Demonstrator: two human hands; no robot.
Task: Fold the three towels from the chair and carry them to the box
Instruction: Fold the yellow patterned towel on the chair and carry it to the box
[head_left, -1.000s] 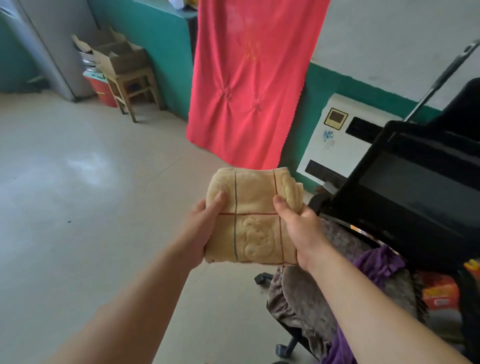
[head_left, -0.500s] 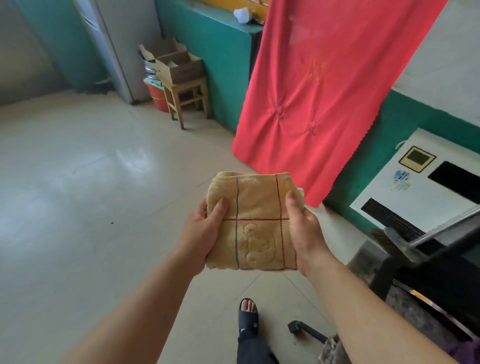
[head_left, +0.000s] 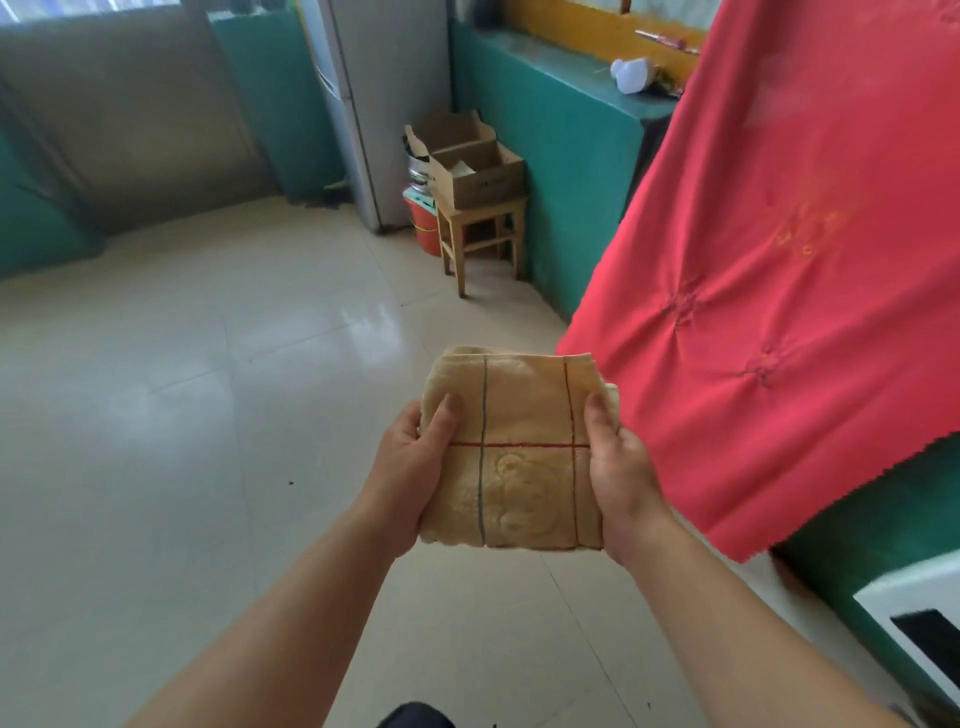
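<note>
Both hands clamp the folded towel (head_left: 511, 452) from its two sides: the left hand (head_left: 410, 467) wraps the left edge with its thumb pressed flat on top, and the right hand (head_left: 621, 467) does the same on the right edge, thumb on top and the other fingers hidden underneath. So each hand is pinching the cloth between thumb and fingers, not spread.

That towel is a thick tan square with thin red and dark lines crossing it and a raised bear shape in the lower middle, held out in the air in front of the body, above the floor (head_left: 182, 415). It looks soft, light and limp (terry cloth, by the pile), so the layers would likely slump or fan open if gripped at one corner; holding both folded sides and keeping it level, with fingers supporting it from beneath, seems the safe way. It is neither slippery nor fragile.

Beyond the towel and well apart from it, an open cardboard box (head_left: 478, 166) sits on a small wooden stool (head_left: 480, 234), next to a red bucket (head_left: 423, 226). To the towel's right, just beside it, hangs a large red cloth (head_left: 779, 260). Whether the other towels are already in the box cannot be seen.
</note>
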